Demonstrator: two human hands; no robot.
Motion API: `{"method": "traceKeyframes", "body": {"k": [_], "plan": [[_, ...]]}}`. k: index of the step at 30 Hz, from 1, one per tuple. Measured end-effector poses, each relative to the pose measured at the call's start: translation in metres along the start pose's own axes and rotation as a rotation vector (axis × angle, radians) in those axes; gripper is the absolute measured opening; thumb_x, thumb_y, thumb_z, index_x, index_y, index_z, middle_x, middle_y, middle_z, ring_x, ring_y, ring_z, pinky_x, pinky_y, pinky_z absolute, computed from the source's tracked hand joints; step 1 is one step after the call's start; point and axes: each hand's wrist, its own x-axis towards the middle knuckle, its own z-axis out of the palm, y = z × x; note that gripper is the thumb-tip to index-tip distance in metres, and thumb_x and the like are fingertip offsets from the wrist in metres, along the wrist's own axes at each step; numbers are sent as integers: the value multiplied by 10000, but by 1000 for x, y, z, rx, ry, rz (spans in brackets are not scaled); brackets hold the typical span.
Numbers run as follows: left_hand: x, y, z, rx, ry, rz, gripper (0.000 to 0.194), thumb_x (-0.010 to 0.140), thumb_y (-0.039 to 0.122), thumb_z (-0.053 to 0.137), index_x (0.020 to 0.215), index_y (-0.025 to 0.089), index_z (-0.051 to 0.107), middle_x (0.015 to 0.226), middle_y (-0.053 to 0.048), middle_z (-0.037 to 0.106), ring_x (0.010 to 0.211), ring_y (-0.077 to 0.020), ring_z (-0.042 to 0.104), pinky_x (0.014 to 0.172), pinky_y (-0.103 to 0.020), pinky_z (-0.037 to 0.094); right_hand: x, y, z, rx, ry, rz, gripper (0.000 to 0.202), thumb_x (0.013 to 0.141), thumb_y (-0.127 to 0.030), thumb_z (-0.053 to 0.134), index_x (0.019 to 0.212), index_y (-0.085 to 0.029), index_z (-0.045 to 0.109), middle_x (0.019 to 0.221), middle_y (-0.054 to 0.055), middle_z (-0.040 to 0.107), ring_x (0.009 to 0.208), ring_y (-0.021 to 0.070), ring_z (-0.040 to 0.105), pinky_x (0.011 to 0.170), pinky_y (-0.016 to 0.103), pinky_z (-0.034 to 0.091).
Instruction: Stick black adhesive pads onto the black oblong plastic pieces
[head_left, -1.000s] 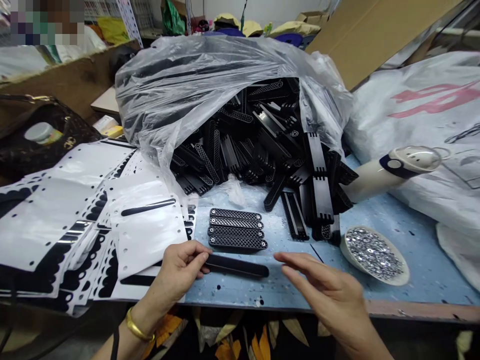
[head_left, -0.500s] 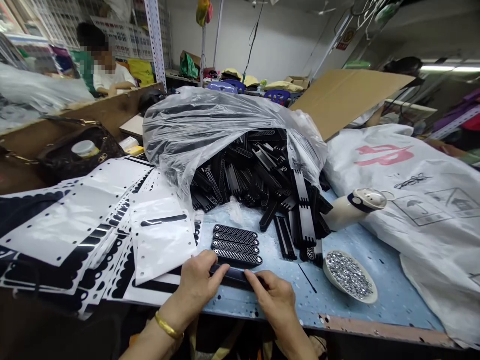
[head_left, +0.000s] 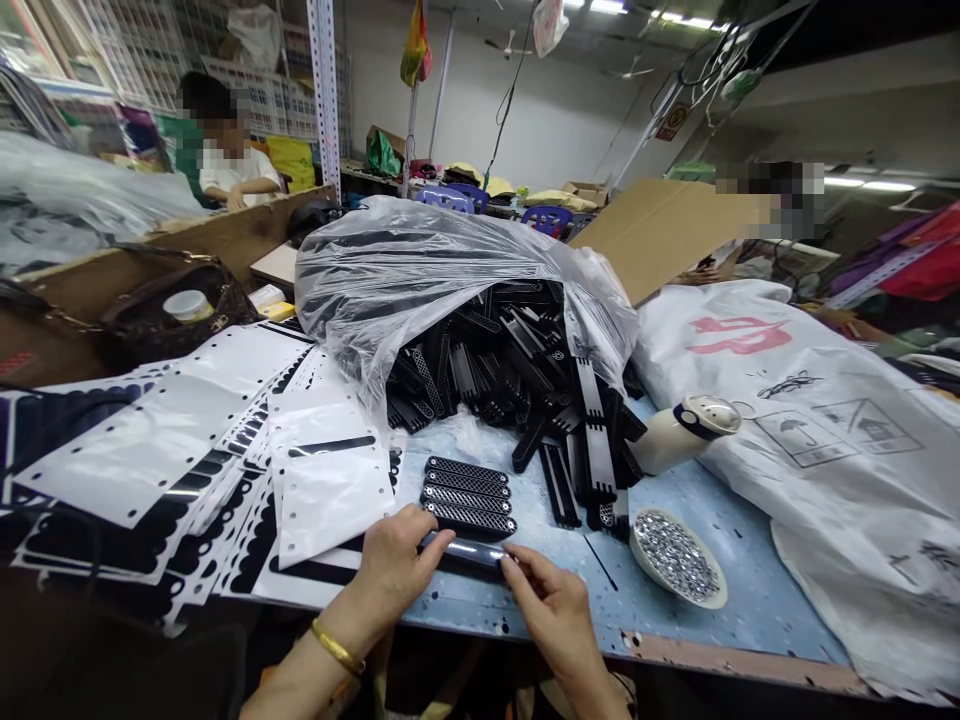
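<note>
A dark, glossy strip (head_left: 472, 554) lies level between my hands, low over the table's near edge. My left hand (head_left: 399, 562) pinches its left end between thumb and fingers, with a gold bangle on that wrist. At the other end, the thumb and fingertips of my right hand (head_left: 551, 597) close on the strip. Just beyond it, several black bars with a textured pattern (head_left: 469, 497) lie side by side in a neat block. Farther back, a heap of similar black pieces (head_left: 487, 360) spills from a clear plastic bag (head_left: 420, 250).
White sheets with black strips (head_left: 330, 460) are piled on the left, beside a brown handbag (head_left: 142, 315). To the right stand a bowl of small silvery pieces (head_left: 679, 560), a tilted cream bottle (head_left: 675, 435) and a large white sack (head_left: 810, 400). Other people sit behind.
The camera view has shifted slightly. The strip between my hands now catches more light along its top, and my right fingers sit a little differently at its end.
</note>
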Motion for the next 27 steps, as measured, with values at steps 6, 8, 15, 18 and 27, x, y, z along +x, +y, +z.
{"method": "traceKeyframes", "body": {"k": [6,8,15,18,27], "plan": [[2,0,-2,3,-82,-2,207,896,264,584,749,188,708,768,-35,677,701,-166,659,640,-244,438,12,7,6,52,-122,76,429,724,-589,631,628,-176,690,427,20,611,358,170,574,374,253,464],[2,0,-3,-13,-87,-11,202,897,262,586,759,187,714,777,-35,679,714,-166,662,653,-244,443,13,7,6,50,-142,98,432,735,-591,607,595,-184,651,417,16,605,341,167,572,357,245,457],[3,3,-9,-61,-107,-11,207,901,265,586,761,188,718,781,-33,687,720,-161,665,670,-242,456,9,0,9,-79,-97,27,533,840,-642,440,649,-204,675,403,9,582,358,165,555,384,241,427],[2,8,-6,12,-66,-22,258,853,385,651,709,174,688,736,-44,676,683,-180,657,623,-254,455,11,-5,13,-182,-84,-57,490,758,-672,571,655,-222,738,503,42,666,486,199,625,470,255,445],[-4,12,-13,14,63,-98,130,828,234,608,729,184,675,712,-66,696,668,-211,671,608,-291,487,13,6,15,-278,-63,-155,591,833,-729,423,645,-270,744,516,35,665,524,231,653,485,280,454]]}}
